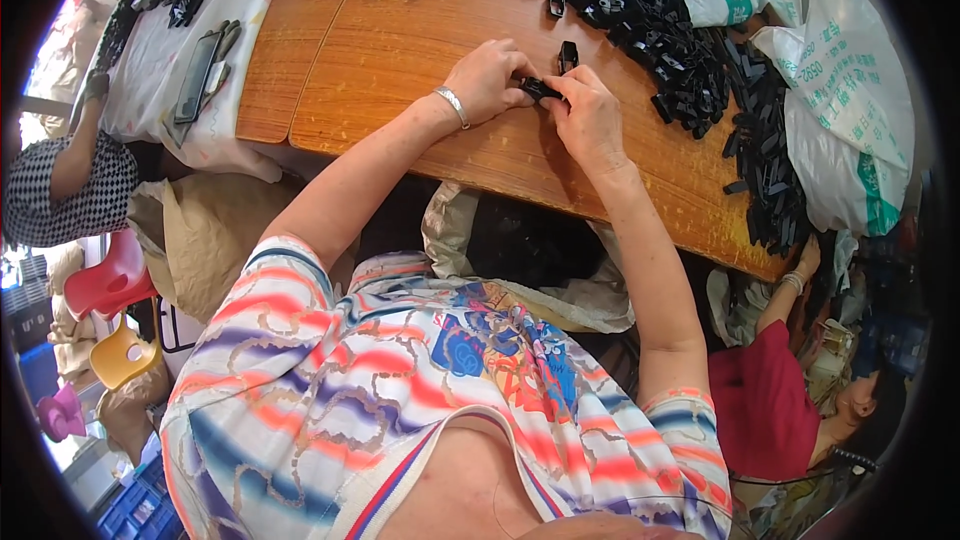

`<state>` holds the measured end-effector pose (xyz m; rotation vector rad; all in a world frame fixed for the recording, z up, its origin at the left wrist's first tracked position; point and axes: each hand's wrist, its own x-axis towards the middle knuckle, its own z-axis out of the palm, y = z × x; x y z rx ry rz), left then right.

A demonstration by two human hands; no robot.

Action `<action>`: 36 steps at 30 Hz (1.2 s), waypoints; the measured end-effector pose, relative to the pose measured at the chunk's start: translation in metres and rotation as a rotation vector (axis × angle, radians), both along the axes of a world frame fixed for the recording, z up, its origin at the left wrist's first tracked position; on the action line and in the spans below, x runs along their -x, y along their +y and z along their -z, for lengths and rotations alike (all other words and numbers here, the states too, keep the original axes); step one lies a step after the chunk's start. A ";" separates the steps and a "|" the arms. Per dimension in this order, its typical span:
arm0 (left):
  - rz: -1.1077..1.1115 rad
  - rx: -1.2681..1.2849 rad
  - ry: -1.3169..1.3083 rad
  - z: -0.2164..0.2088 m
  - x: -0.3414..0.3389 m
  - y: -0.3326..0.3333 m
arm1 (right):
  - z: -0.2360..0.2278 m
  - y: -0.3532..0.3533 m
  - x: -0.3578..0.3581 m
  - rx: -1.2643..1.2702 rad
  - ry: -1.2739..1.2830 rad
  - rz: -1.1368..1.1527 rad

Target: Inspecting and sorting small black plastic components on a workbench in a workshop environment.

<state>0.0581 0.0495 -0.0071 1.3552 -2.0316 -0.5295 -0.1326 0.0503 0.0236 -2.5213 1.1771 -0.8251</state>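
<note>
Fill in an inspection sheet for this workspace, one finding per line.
Surface: brown wooden table, scuffed toward its near right edge.
Job's things: small black part in hand; another black piece lies just beyond it.
Clutter: heap of black parts along the far and right sides; printed white bag at right.
Hands: fingers of the left hand and right hand are on the same part.
Cables: nothing seen that is clearly a cable.
Surroundings: co-worker in dark red, lower right; red chair and yellow chair, left.
</note>
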 end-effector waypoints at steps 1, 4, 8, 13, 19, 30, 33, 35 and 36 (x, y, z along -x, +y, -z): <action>0.004 -0.005 0.001 -0.001 0.001 0.000 | -0.001 0.003 0.001 0.013 0.068 0.000; 0.002 0.002 -0.015 -0.003 0.003 -0.003 | 0.012 0.007 0.004 0.243 0.146 -0.021; -0.013 0.020 -0.038 -0.001 0.004 -0.006 | 0.015 0.002 0.004 0.334 0.219 -0.058; -0.028 -0.088 0.008 0.001 0.002 -0.009 | 0.019 0.008 -0.011 0.388 0.543 0.014; 0.057 -0.332 0.040 -0.021 -0.003 -0.012 | 0.023 0.007 -0.006 0.393 0.511 0.020; 0.047 -0.239 0.014 -0.006 -0.003 -0.029 | 0.029 0.003 -0.004 0.133 0.027 0.079; 0.047 -0.231 0.061 0.003 -0.003 -0.030 | 0.028 0.004 -0.001 0.110 -0.080 0.077; 0.142 -0.248 -0.030 -0.007 0.000 -0.021 | 0.020 0.018 0.010 -0.042 -0.026 0.109; 0.203 -0.261 -0.060 -0.013 0.001 -0.016 | 0.020 0.028 0.017 -0.041 -0.006 0.088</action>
